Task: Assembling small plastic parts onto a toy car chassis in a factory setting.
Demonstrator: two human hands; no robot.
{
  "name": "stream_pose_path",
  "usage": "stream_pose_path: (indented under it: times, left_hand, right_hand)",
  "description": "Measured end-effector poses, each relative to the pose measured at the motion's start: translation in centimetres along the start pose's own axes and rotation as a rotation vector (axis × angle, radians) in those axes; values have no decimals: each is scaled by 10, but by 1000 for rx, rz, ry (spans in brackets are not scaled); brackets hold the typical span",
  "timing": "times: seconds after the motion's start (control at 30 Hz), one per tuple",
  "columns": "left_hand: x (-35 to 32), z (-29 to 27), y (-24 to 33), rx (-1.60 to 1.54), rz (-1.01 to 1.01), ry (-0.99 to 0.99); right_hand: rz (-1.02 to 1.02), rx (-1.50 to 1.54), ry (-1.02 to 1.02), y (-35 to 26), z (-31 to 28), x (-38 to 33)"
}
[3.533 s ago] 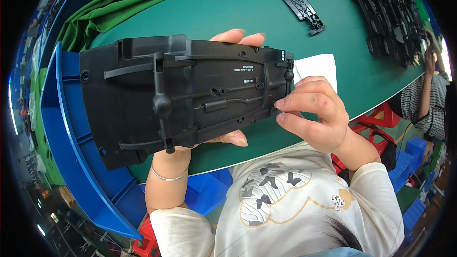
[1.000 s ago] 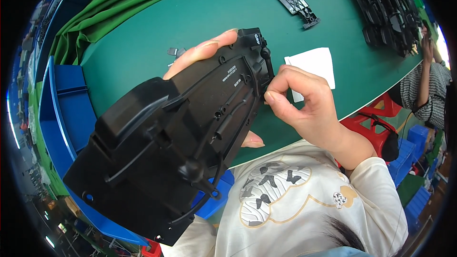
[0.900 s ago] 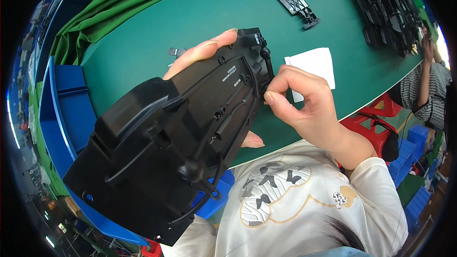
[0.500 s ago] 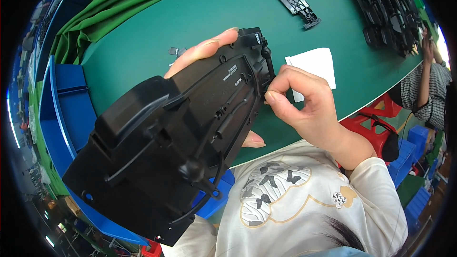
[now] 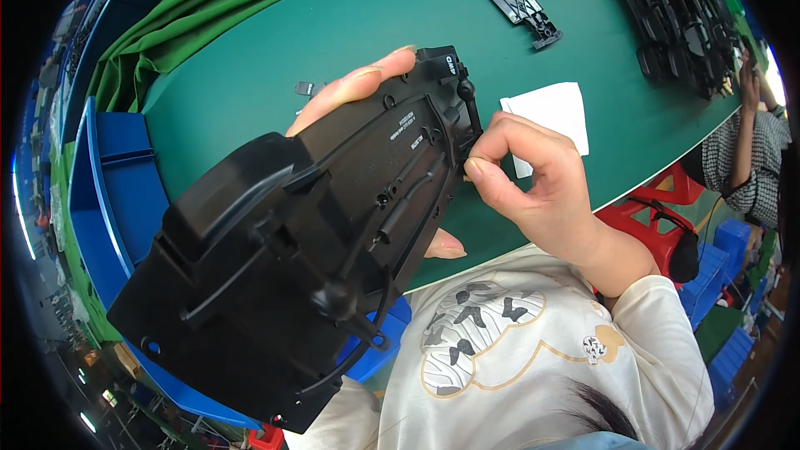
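Note:
A large black plastic toy-car chassis (image 5: 358, 192) is held up over the table, tilted, its moulded face toward me. My left hand (image 5: 354, 87) grips it from behind; fingers show past its far edge and a fingertip below its near edge. The thumb and forefinger of my right hand (image 5: 533, 171) are pinched together at the chassis's right edge, beside a dark rod-like part (image 5: 469, 104). Whatever lies between those fingertips is too small or hidden to make out.
A white paper sheet (image 5: 558, 117) lies right of my right hand on the green table (image 5: 350, 17). Another black chassis frame (image 5: 512, 0) lies farther back; stacked black parts (image 5: 675, 17) stand far right. Blue bins (image 5: 125, 175) line the left. Another person's arm (image 5: 746, 117) shows at right.
Almost nothing differs. The near end of the chassis has shifted very slightly to the left; both hands keep their places.

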State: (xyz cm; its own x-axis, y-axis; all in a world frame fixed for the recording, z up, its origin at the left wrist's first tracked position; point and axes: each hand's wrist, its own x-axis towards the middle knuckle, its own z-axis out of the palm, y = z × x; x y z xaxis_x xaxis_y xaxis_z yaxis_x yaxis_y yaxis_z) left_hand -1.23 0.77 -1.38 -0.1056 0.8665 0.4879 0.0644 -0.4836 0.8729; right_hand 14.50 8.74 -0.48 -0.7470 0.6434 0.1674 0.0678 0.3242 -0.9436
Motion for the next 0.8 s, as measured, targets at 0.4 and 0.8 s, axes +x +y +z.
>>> stream_pose_path:
  times: [0.4, 0.8]
  left_hand:
    - [-4, -1, 4, 32, -18, 164]
    - [-3, 5, 10, -104, -176, 301]
  right_hand:
    - [222, 250, -11, -3, -17, 1]
    - [192, 196, 24, -1, -13, 0]
